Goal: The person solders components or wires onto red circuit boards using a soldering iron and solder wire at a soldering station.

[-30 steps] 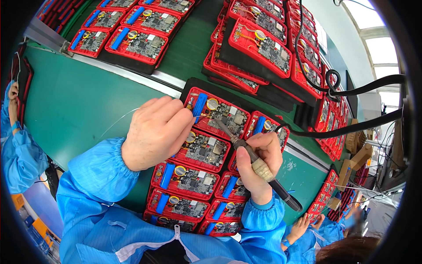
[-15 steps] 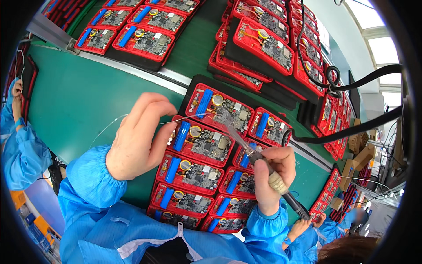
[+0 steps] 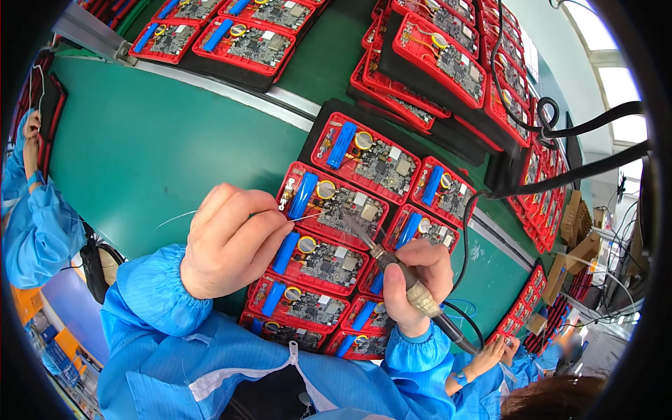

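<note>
My left hand (image 3: 234, 241) pinches a thin strand of solder wire (image 3: 308, 216) between thumb and fingers, its free end over a circuit board (image 3: 350, 220). My right hand (image 3: 418, 280) grips a soldering iron (image 3: 423, 301) like a pen, its tip at that same board near the wire's end. Whether tip and wire touch cannot be made out. The board sits in a red casing (image 3: 378, 238) with a blue cylindrical battery (image 3: 303, 197) and a round yellow-rimmed cell (image 3: 325, 190). Similar casings lie in two columns around it, on black backings.
More red casings are stacked at the far right (image 3: 441, 59) and far left (image 3: 245, 45), beyond a metal rail (image 3: 224, 91) across the green bench (image 3: 161, 154). Black cables (image 3: 560, 175) hang at right. Co-workers' hands show at left (image 3: 31, 126) and lower right (image 3: 490, 355).
Both hands have moved nearer, from the farthest casing to the second one in the left column, with wire and soldering iron still held. The view has shifted slightly.
</note>
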A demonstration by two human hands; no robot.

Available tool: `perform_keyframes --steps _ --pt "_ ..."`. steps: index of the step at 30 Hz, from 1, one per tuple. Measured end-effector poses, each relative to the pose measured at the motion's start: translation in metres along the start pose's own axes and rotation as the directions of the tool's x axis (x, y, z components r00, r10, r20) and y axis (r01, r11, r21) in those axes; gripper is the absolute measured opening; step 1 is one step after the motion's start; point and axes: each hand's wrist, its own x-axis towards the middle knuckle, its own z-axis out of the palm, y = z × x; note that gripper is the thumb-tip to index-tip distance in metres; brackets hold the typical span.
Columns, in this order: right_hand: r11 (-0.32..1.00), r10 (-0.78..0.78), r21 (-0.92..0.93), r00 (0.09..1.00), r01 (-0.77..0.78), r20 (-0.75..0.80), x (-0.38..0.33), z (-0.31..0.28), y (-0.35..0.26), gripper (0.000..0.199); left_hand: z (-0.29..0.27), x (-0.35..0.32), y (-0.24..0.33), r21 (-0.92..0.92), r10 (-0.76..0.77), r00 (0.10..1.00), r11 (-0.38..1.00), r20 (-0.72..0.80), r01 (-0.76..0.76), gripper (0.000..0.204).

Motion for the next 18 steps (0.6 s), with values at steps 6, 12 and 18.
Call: perform_keyframes --steps 6,12,18 --pt "0.999 -0.033 -0.030 0.998 0.034 0.053 0.0039 0.0031 0.0033 0.026 0.0004 0.0004 -0.0006 0.001 -0.004 1.000 1.000 0.011 0.004 0.020" --pt "0.999 -0.033 -0.041 0.997 0.036 0.070 0.0043 0.0042 0.0046 0.027 -0.0012 -0.0014 0.0014 -0.015 -0.003 1.000 1.000 0.016 0.003 0.020" --pt "0.999 -0.018 -0.027 0.997 0.020 0.070 0.0036 0.0072 0.0072 0.027 -0.0005 -0.0017 -0.0008 -0.015 -0.004 1.000 1.000 0.030 0.004 0.020"
